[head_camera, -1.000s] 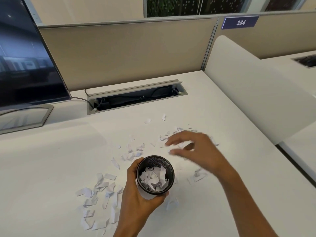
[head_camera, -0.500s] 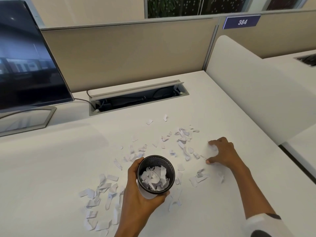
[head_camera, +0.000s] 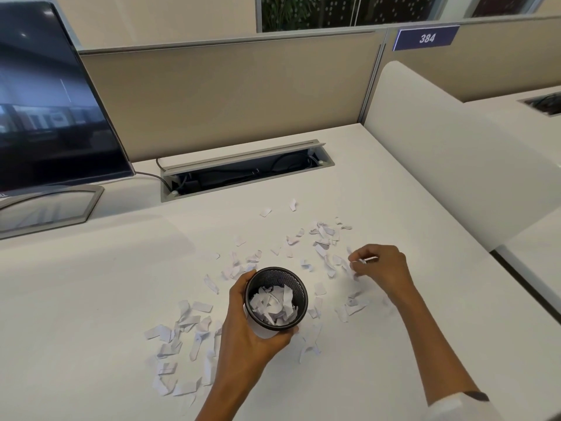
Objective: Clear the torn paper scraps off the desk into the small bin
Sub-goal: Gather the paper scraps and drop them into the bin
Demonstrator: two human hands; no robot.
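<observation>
A small black mesh bin [head_camera: 299,291] stands on the white desk [head_camera: 91,299], partly filled with white paper scraps. My left hand [head_camera: 249,335] wraps around its near side and grips it. Several torn scraps lie scattered around it: a cluster at the left front [head_camera: 182,338], more beyond the bin [head_camera: 321,238] and a few to its right [head_camera: 353,306]. My right hand [head_camera: 382,268] is to the right of the bin, low over the desk, its fingertips pinching a scrap [head_camera: 362,260].
A dark monitor [head_camera: 45,110] on a grey stand sits at the back left. An open cable tray [head_camera: 246,171] is set into the desk behind the scraps. A white curved divider [head_camera: 440,147] borders the desk on the right, beige partitions behind.
My right hand swept from beside the bin out to the right, then closed its fingers on a scrap there. The left hand and bin stayed put.
</observation>
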